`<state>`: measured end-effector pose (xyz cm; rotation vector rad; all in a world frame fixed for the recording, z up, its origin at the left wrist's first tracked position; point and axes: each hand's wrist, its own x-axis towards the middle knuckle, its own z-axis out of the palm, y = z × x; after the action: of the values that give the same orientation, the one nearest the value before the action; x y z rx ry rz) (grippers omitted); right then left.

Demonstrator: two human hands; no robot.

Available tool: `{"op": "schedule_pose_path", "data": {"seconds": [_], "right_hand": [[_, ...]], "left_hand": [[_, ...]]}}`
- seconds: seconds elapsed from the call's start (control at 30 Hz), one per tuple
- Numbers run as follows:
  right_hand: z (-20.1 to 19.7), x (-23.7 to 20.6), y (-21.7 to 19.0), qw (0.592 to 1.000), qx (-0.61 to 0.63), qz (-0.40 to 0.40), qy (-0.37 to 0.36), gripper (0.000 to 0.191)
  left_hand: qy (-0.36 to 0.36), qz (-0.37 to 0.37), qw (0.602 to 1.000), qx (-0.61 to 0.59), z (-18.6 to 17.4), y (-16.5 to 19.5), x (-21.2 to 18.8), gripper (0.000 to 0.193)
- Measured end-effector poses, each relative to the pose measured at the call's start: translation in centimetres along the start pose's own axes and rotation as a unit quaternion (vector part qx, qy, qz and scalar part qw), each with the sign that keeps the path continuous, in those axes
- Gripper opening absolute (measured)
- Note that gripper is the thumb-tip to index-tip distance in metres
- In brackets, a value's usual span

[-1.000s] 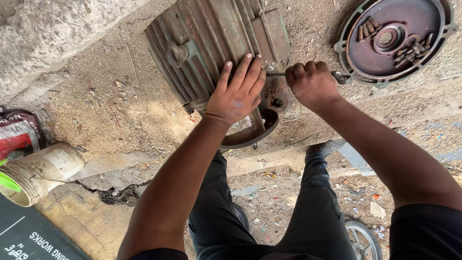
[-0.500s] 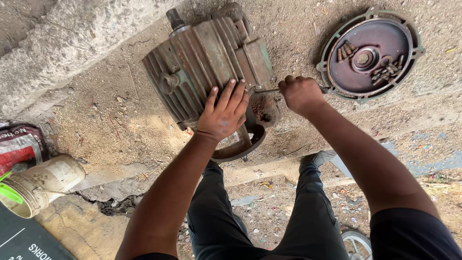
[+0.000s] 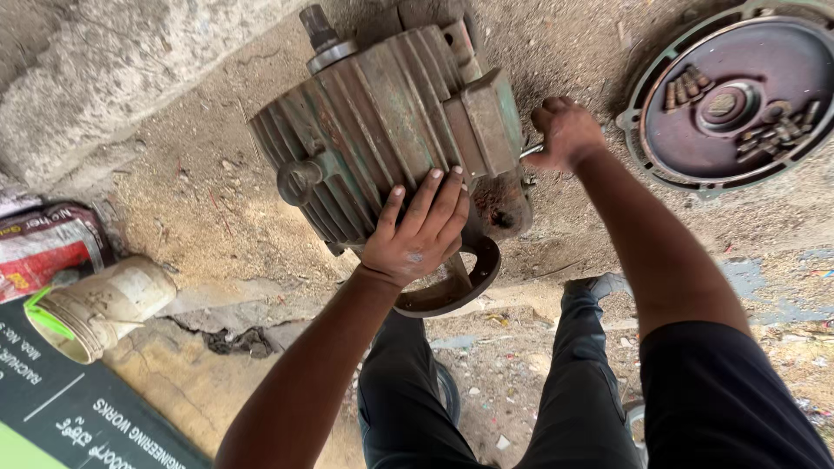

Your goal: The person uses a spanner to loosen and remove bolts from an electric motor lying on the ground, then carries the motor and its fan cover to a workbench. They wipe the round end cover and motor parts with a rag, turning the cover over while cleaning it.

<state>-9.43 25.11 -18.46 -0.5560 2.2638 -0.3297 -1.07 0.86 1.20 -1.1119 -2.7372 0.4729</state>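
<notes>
At the far left a dusty plastic jar [image 3: 100, 306] lies on its side beside a red bag [image 3: 48, 247], both well apart from the work. In the middle an old finned motor [image 3: 391, 130] lies on the sandy ground. The left hand [image 3: 417, 230] presses flat on its ribs, fingers spread open, probably to stop it rolling. The right hand [image 3: 566, 132] is closed tight around a thin metal tool at the motor's end. Further right, the removed round cover [image 3: 725, 100] holds loose bolts [image 3: 686, 87], so they stay together.

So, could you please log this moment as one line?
left hand flat on finned motor | right hand gripping metal tool | round end cover aside
</notes>
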Motion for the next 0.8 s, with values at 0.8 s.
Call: {"op": "schedule_pose_path", "data": {"seconds": [0.8], "right_hand": [[2.7, -0.9, -0.2, 0.994, 0.085, 0.007, 0.073, 0.021]], "left_hand": [[-0.013, -0.002, 1.000, -0.001, -0.7, 0.4, 0.2, 0.045]]}}
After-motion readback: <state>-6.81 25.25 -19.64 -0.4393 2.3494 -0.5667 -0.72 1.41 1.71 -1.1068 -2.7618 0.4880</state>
